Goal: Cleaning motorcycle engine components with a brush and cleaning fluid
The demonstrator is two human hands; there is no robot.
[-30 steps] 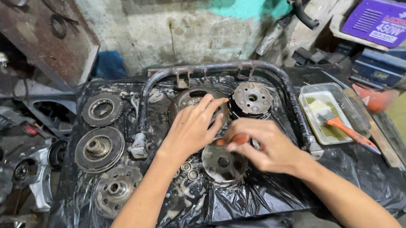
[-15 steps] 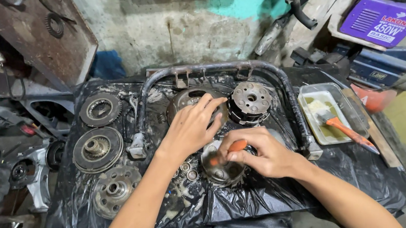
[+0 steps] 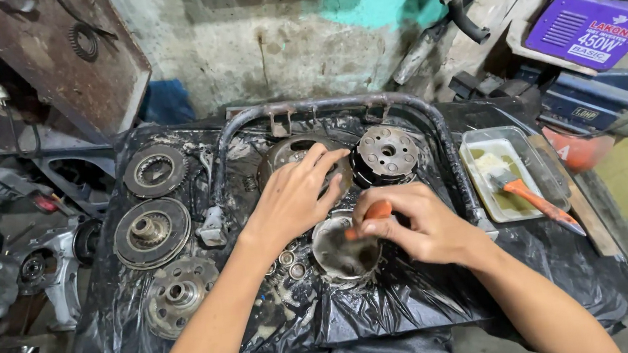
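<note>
**Brush in the bowl**

Grip first: the left hand lies flat and open, fingers spread on a round drum at the back of the worktop. To the left lie three discs. Small rings sit below the left palm. Next, the right hand pinches an orange-handled brush, its tip inside a metal bowl at centre. Behind it stands a hub. Far right, a tray holds a second brush.
</note>
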